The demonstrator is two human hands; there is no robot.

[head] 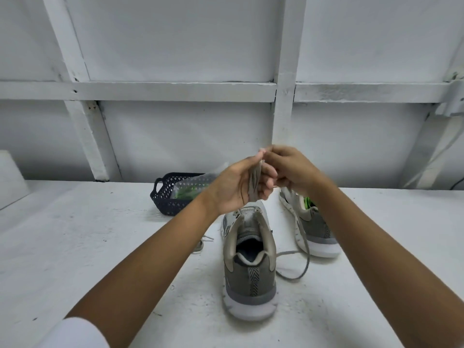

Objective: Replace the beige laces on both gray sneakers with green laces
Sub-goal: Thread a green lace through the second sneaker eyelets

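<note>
Above the near sneaker [248, 262], the beige lace [254, 180] is bunched up between both hands: left hand [234, 187] curled round it, right hand [293, 172] pinching its top. Far sneaker [313, 224] stands to the right, showing green lace [307, 202]; basket [170, 204] behind, on the table [100, 247].

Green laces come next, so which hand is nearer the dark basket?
Left. The left hand, gripping the beige lace, is raised just right of the basket; the right hand, pinching the same lace, is farther right, beyond the left.

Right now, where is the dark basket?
In the head view, the dark basket stands on the white table, back left of the near sneaker, partly behind the left hand.
</note>
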